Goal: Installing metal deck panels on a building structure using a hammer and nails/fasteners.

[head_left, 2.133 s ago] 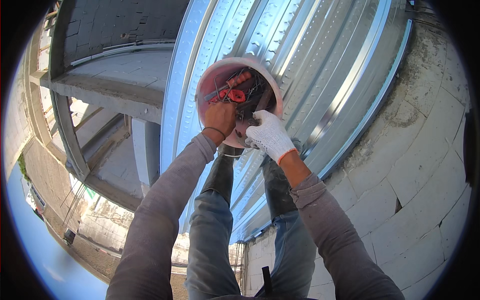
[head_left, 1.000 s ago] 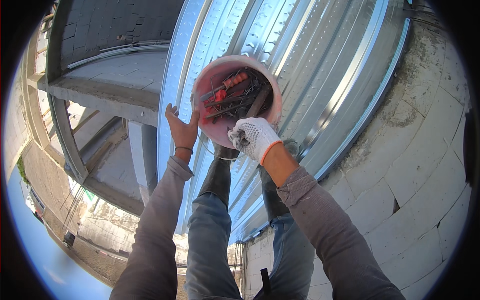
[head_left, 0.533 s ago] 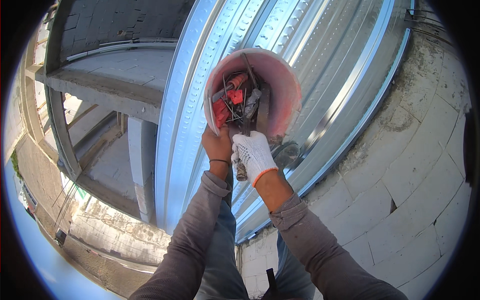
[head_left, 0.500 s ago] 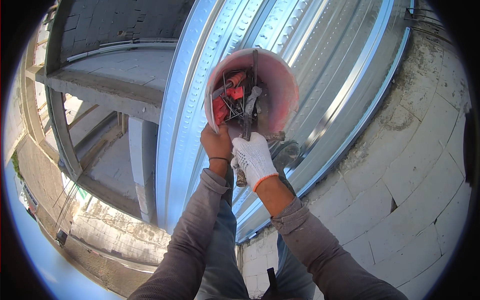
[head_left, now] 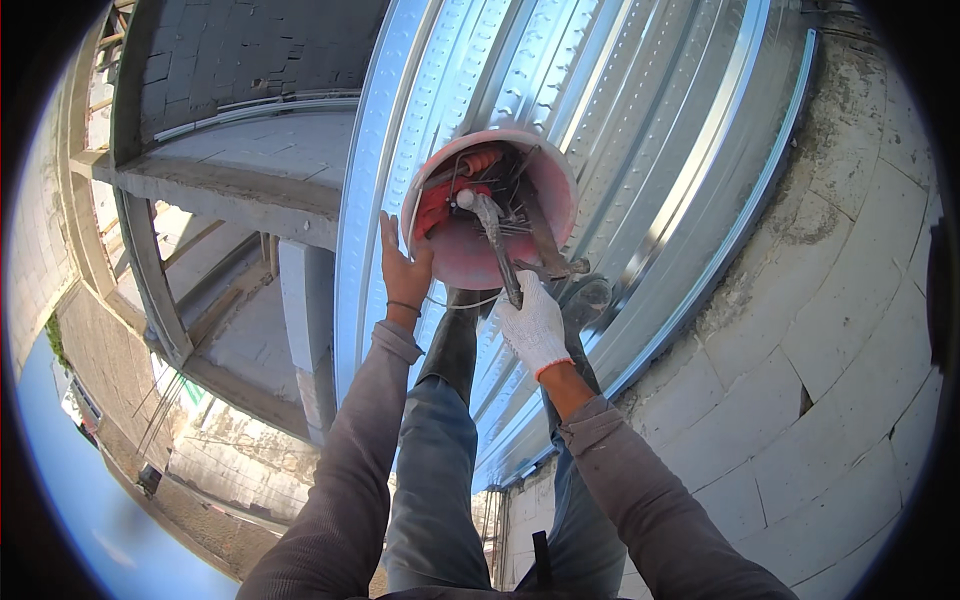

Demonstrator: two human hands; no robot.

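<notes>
A pink bucket (head_left: 460,270) full of bent wires and metal bits sits tilted toward me on the ribbed metal sheeting. Inside lie an orange-handled tool (head_left: 480,161) and a red item (head_left: 437,206). My bare left hand (head_left: 405,262) has its fingers apart at the bucket's left side. My right hand (head_left: 528,325), in a white dotted glove, grips the lower end of a dirty metal tool (head_left: 493,232), whose pale rounded end rests over the bucket's contents. A darker flat piece (head_left: 537,220) leans inside at the right.
Shiny ribbed metal sheets (head_left: 660,110) lie beneath the bucket and my boots (head_left: 452,350). Pale block paving (head_left: 820,330) borders them at the right. At the left is an open drop beside a concrete beam (head_left: 240,200), with lower levels visible.
Since half a second ago the metal tool has tilted, its far end shifting left. My left hand has moved left and its fingers have spread. The bucket has shifted down in view.
</notes>
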